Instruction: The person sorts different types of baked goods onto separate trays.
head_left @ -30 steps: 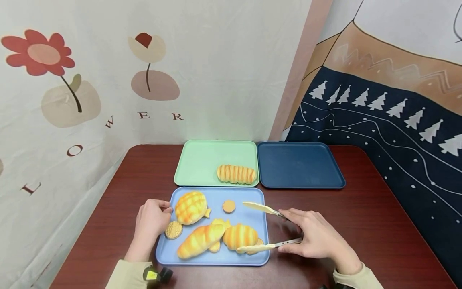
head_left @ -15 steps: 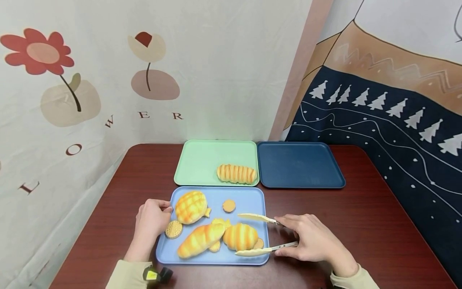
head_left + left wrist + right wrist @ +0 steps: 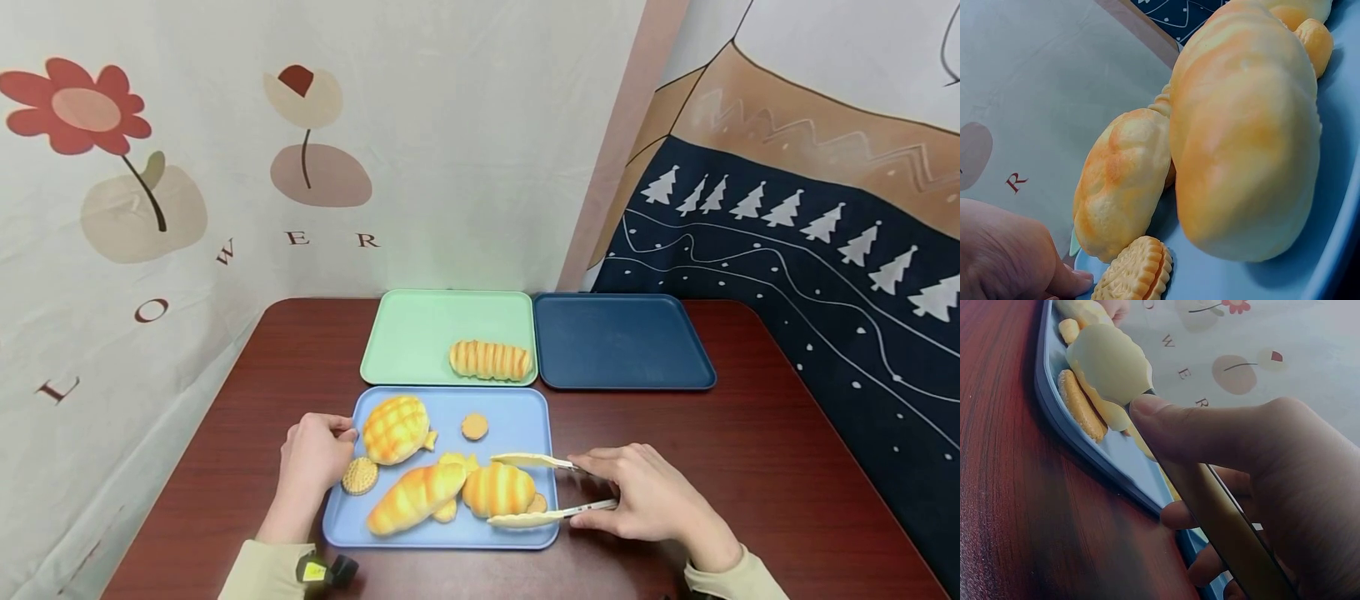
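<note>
My right hand (image 3: 645,492) holds a pair of tongs (image 3: 525,521) with pale scalloped tips, thumb on one arm and fingers on the other. The spread tips lie on either side of a round striped bread roll (image 3: 497,490) on the light blue tray (image 3: 517,408). A biscuit (image 3: 1079,403) lies beside that roll, partly behind the near tip in the head view. At the tray's left rim, my left hand (image 3: 315,454) pinches the edge. Close to it are a crosshatched bun (image 3: 395,429) and a sandwich biscuit (image 3: 1132,275). A long bread roll (image 3: 412,502) lies across the tray's front.
Behind the blue tray stands a green tray (image 3: 420,325) bearing a ridged bread roll (image 3: 491,360). A navy tray (image 3: 622,342) adjoins it on the right. One small round biscuit (image 3: 474,427) lies near the blue tray's back. Printed cloths hang behind the dark red table (image 3: 750,400).
My right hand has shifted slightly left, and the tong tips have drawn closer together around the round striped roll. The left hand has stayed at the tray rim.
</note>
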A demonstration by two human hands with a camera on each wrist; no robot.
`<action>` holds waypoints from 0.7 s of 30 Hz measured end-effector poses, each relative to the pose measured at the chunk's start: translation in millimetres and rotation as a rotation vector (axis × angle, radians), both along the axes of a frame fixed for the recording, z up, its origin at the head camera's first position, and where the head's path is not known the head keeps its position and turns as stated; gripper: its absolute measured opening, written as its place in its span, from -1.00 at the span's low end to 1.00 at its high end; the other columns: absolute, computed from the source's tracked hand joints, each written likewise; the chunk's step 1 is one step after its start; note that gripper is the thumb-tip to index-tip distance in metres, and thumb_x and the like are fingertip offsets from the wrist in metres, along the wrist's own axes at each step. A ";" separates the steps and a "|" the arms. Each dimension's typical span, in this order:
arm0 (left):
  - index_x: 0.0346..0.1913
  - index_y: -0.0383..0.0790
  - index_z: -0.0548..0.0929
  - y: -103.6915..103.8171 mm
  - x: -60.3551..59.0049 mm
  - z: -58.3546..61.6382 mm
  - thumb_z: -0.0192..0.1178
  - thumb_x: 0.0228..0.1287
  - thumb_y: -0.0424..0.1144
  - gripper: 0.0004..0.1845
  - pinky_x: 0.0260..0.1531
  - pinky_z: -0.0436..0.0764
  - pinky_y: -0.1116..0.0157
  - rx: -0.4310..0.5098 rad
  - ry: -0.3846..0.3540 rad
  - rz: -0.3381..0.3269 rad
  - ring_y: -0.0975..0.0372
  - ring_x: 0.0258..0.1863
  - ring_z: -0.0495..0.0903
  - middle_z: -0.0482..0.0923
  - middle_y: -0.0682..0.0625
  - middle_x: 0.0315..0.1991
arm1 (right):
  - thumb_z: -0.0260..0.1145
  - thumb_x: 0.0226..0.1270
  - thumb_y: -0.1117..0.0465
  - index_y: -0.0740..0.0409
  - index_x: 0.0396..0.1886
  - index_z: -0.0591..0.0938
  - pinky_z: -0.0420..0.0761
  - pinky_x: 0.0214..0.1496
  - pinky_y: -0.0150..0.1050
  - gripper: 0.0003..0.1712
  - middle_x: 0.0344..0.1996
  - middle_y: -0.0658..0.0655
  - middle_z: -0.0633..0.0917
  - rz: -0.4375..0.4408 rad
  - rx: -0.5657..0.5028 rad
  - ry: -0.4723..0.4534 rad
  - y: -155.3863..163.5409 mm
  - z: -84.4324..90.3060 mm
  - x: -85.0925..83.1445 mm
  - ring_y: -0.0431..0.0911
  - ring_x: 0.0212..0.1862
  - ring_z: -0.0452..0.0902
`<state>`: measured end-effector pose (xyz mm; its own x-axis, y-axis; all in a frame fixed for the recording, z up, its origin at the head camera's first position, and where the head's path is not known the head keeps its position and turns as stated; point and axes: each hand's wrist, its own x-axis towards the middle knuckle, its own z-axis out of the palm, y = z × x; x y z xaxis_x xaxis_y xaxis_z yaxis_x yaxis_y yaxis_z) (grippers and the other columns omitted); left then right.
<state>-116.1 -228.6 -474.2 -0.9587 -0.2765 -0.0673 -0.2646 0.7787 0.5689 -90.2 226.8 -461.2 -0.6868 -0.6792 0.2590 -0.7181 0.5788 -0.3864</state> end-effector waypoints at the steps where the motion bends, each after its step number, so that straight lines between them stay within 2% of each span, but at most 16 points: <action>1: 0.04 -0.39 0.81 0.1 -0.2 0.0 0.35 0.38 -0.30 -0.72 -0.25 0.56 -0.08 0.001 -0.001 0.000 -0.17 -0.10 0.67 0.75 -0.34 -0.03 | 0.62 0.16 -0.27 0.06 0.15 0.80 0.36 -0.44 -0.45 -0.30 -0.08 -0.15 0.79 0.002 -0.005 0.000 0.2 0.0 0.0 -0.42 -0.50 0.35; 9: 0.04 -0.37 0.82 0.5 0.1 -0.7 0.35 0.37 -0.28 -0.72 -0.21 0.56 -0.12 -0.006 -0.002 0.009 -0.21 -0.06 0.67 0.75 -0.33 -0.03 | 0.63 0.17 -0.20 0.12 0.14 0.80 0.41 -0.38 -0.48 -0.33 -0.06 -0.08 0.82 0.031 -0.030 0.038 1.5 -0.5 0.2 -0.38 -0.47 0.44; 21: 0.04 -0.36 0.82 -0.7 0.6 -0.6 0.34 0.37 -0.28 -0.72 -0.23 0.56 -0.11 -0.008 0.012 0.000 -0.20 -0.09 0.67 0.75 -0.34 -0.02 | 0.63 0.19 -0.19 0.13 0.14 0.80 0.58 -0.29 -0.40 -0.35 -0.03 -0.06 0.81 0.045 -0.045 0.047 2.8 -1.0 -0.2 -0.40 -0.33 0.59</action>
<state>-115.5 -229.2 -474.9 -0.9594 -0.2769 -0.0541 -0.2579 0.7831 0.5658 -90.4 229.6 -462.2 -0.6421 -0.6963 0.3208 -0.7610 0.5281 -0.3767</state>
